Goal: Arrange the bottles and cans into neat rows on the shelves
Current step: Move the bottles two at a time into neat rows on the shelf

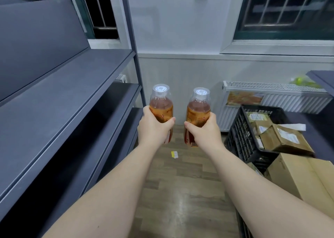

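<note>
I hold two upright tea bottles with orange labels and clear caps out in front of me over the floor. My left hand (153, 127) grips the left bottle (161, 104) round its middle. My right hand (204, 129) grips the right bottle (198, 107) the same way. Both bottles hang in the air just right of the dark grey shelf unit (72, 86), near its far end post. The shelf boards in view carry no bottles or cans.
A black plastic crate (240, 129) with cardboard packages stands on the right, and a cardboard box (298, 176) sits in front of it. A white radiator (282, 97) lines the far wall. A small yellow scrap (174, 154) lies on the wood floor.
</note>
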Demonstrator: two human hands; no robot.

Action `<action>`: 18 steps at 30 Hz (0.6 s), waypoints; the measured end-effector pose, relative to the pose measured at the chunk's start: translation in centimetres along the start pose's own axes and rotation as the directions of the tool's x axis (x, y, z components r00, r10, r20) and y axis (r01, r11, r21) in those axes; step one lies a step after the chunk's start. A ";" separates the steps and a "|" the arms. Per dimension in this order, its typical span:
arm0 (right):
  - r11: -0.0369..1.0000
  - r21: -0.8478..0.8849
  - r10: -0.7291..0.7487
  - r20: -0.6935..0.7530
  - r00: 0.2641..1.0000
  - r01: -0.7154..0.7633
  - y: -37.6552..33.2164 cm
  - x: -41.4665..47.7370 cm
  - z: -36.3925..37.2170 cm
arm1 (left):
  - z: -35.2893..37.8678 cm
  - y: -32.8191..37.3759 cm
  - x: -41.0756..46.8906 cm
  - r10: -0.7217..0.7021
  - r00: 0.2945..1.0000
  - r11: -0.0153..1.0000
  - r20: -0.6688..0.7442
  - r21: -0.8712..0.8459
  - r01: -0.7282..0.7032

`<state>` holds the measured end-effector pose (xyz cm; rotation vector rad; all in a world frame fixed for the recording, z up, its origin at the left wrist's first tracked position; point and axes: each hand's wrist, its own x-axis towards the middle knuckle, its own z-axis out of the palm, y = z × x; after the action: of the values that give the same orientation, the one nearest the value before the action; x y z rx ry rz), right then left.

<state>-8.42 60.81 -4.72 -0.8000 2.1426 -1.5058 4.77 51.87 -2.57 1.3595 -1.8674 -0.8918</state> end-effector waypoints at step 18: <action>0.999 -0.008 -0.035 0.059 0.998 0.036 -2.0 20.9 5.4 | 7.0 1.6 19.2 -0.022 0.997 1.000 -0.078 -0.005 0.022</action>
<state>-20.52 42.78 -4.67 -0.8791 2.1041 -1.4728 -6.58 34.74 -2.94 1.3954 -1.7939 -0.8410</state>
